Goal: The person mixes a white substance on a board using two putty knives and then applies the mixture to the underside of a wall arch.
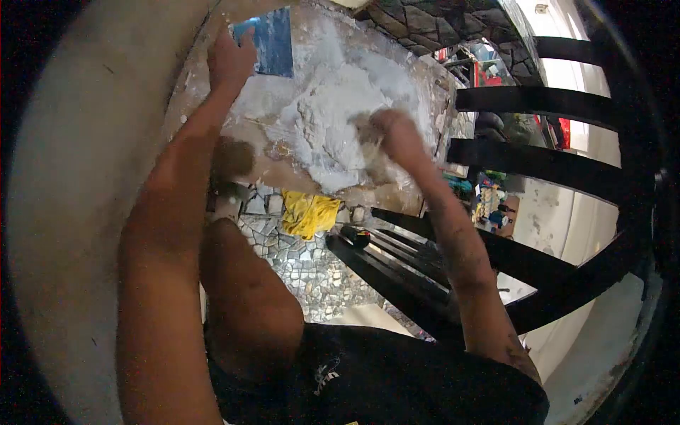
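At the upper left, my left hand (230,62) grips the edge of a flat blue-grey scraper blade (273,42), which lies over the smeared board (280,127). A spread heap of white powder or paste (333,99) covers the middle of this board. At the heap's right side is my right hand (404,142), blurred by motion and curled closed. A greyish-brown smear shows beside its fingers; whether that is a tool or bare board I cannot make out.
Black slatted bars (538,159) run along the right. A yellow cloth (310,214) hangs or lies below the board, above a stone-patterned floor (312,276). A pale wall (78,198) rises on the left. A dark round object (355,236) sits by the lower bars.
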A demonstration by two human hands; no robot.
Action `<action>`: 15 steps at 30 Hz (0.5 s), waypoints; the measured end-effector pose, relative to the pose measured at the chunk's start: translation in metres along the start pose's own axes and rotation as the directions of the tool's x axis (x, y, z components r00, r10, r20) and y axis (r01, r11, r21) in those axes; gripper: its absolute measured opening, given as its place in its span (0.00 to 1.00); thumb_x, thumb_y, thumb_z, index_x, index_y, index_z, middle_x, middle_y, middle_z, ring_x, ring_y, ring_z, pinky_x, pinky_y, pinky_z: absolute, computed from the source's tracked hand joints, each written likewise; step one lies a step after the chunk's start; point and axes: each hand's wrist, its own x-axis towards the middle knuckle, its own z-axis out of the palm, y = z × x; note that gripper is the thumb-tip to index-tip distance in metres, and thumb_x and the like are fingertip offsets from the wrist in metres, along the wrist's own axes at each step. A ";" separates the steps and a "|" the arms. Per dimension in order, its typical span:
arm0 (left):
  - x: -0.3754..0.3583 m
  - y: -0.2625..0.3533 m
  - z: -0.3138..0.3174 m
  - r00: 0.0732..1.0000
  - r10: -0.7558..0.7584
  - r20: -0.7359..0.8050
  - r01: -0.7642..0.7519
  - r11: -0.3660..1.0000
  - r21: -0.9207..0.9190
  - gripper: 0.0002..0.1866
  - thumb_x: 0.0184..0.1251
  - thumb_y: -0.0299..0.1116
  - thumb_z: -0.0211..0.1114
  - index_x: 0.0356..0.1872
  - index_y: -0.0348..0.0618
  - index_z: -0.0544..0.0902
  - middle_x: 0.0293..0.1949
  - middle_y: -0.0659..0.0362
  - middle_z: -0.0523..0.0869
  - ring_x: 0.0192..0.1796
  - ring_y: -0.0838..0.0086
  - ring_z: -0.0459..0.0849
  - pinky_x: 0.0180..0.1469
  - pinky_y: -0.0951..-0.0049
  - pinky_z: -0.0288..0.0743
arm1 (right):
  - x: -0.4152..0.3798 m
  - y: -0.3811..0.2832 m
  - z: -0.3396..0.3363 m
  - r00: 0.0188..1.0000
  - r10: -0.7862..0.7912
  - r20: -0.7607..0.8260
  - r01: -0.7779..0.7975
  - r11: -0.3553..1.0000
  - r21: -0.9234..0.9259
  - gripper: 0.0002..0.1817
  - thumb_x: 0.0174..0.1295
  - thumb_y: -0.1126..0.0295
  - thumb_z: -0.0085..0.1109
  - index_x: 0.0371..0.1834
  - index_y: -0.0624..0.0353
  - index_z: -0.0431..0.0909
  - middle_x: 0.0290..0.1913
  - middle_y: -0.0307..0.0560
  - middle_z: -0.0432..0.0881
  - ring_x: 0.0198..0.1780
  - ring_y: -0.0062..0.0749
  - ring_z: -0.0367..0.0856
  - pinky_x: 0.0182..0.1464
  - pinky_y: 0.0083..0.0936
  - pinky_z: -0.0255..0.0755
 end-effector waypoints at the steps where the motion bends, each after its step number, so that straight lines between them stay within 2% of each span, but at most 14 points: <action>1: 0.004 0.000 0.001 0.996 0.064 -0.061 -0.063 0.998 0.027 0.23 0.62 0.48 0.58 0.43 0.33 0.77 0.38 0.40 0.82 0.44 0.46 0.80 0.47 0.54 0.72 | -0.004 -0.010 -0.004 0.999 -0.037 0.015 0.038 0.999 -0.030 0.17 0.39 0.83 0.56 0.37 0.60 0.80 0.39 0.55 0.81 0.44 0.52 0.78 0.47 0.35 0.73; 2: 0.003 0.001 -0.001 0.996 0.075 -0.054 -0.073 0.997 0.031 0.23 0.61 0.48 0.58 0.43 0.33 0.77 0.37 0.40 0.82 0.43 0.46 0.81 0.46 0.54 0.73 | -0.005 -0.022 -0.010 0.997 -0.074 0.037 0.076 0.996 -0.054 0.17 0.39 0.83 0.56 0.37 0.60 0.80 0.39 0.56 0.80 0.43 0.52 0.78 0.47 0.35 0.74; 3: 0.000 0.001 -0.003 0.996 0.080 -0.040 -0.079 0.996 0.036 0.23 0.61 0.48 0.59 0.43 0.33 0.77 0.37 0.40 0.82 0.43 0.46 0.81 0.46 0.53 0.73 | 0.004 -0.018 -0.024 0.991 -0.056 0.123 0.057 0.998 -0.008 0.17 0.39 0.84 0.56 0.36 0.61 0.80 0.39 0.55 0.81 0.44 0.52 0.78 0.48 0.34 0.74; 4: -0.003 0.002 -0.004 0.998 -0.032 0.045 0.032 0.999 0.015 0.23 0.61 0.47 0.59 0.43 0.34 0.76 0.37 0.40 0.82 0.43 0.46 0.81 0.46 0.53 0.72 | 0.012 -0.012 -0.040 0.977 -0.034 0.212 0.027 0.999 0.033 0.16 0.39 0.84 0.55 0.36 0.62 0.79 0.39 0.55 0.81 0.44 0.51 0.79 0.48 0.34 0.74; 5: 0.000 0.003 -0.003 0.982 -0.143 0.123 0.144 0.990 0.001 0.23 0.61 0.47 0.59 0.44 0.34 0.76 0.37 0.40 0.82 0.43 0.45 0.80 0.46 0.53 0.72 | 0.019 -0.013 -0.048 0.971 0.028 0.237 -0.036 0.999 0.030 0.13 0.41 0.84 0.56 0.33 0.63 0.79 0.38 0.54 0.81 0.43 0.50 0.79 0.46 0.34 0.73; 7: 0.000 0.003 -0.005 0.958 -0.227 0.176 0.234 0.972 -0.018 0.23 0.61 0.47 0.59 0.44 0.34 0.76 0.37 0.39 0.82 0.43 0.44 0.80 0.46 0.53 0.72 | 0.024 -0.016 -0.054 0.983 0.009 0.182 -0.021 0.998 0.065 0.11 0.43 0.83 0.56 0.32 0.63 0.79 0.36 0.54 0.81 0.42 0.50 0.79 0.44 0.34 0.73; 8: -0.001 0.004 -0.004 0.967 -0.201 0.155 0.208 0.978 -0.030 0.23 0.61 0.46 0.59 0.45 0.34 0.76 0.37 0.39 0.82 0.43 0.44 0.80 0.46 0.53 0.72 | 0.025 -0.017 -0.054 0.988 0.001 0.155 -0.014 0.996 0.084 0.10 0.43 0.82 0.57 0.32 0.63 0.79 0.36 0.53 0.81 0.41 0.50 0.79 0.43 0.34 0.73; 11: 0.000 0.005 -0.006 0.978 -0.154 0.140 0.162 0.985 -0.052 0.23 0.62 0.45 0.59 0.45 0.33 0.76 0.36 0.40 0.82 0.42 0.45 0.80 0.45 0.53 0.72 | 0.010 -0.003 -0.045 0.988 0.074 0.136 -0.083 0.995 0.063 0.05 0.49 0.72 0.57 0.29 0.59 0.78 0.32 0.54 0.79 0.39 0.51 0.78 0.43 0.41 0.72; 12: 0.003 0.004 -0.004 0.981 -0.135 0.141 0.145 0.988 -0.058 0.23 0.62 0.45 0.59 0.45 0.32 0.76 0.35 0.40 0.82 0.42 0.45 0.80 0.45 0.53 0.72 | 0.004 0.001 -0.044 0.979 0.151 0.136 -0.156 0.987 0.026 0.06 0.48 0.73 0.58 0.29 0.60 0.79 0.32 0.54 0.79 0.38 0.51 0.78 0.41 0.39 0.72; 14: 0.001 0.001 -0.004 0.999 0.051 -0.014 -0.050 0.999 0.016 0.23 0.62 0.44 0.59 0.46 0.32 0.75 0.36 0.40 0.82 0.42 0.45 0.80 0.46 0.53 0.72 | -0.012 0.006 -0.047 0.945 0.308 0.107 -0.305 0.951 -0.040 0.08 0.45 0.76 0.62 0.30 0.63 0.80 0.32 0.56 0.80 0.35 0.50 0.79 0.38 0.36 0.71; 15: 0.001 0.008 -0.007 0.983 0.159 -0.088 -0.154 0.986 0.060 0.23 0.62 0.44 0.59 0.46 0.32 0.75 0.37 0.40 0.82 0.43 0.45 0.80 0.46 0.53 0.72 | -0.015 0.007 -0.055 0.969 0.203 0.143 -0.196 0.979 -0.059 0.08 0.46 0.73 0.64 0.29 0.63 0.81 0.30 0.56 0.80 0.32 0.51 0.79 0.35 0.36 0.71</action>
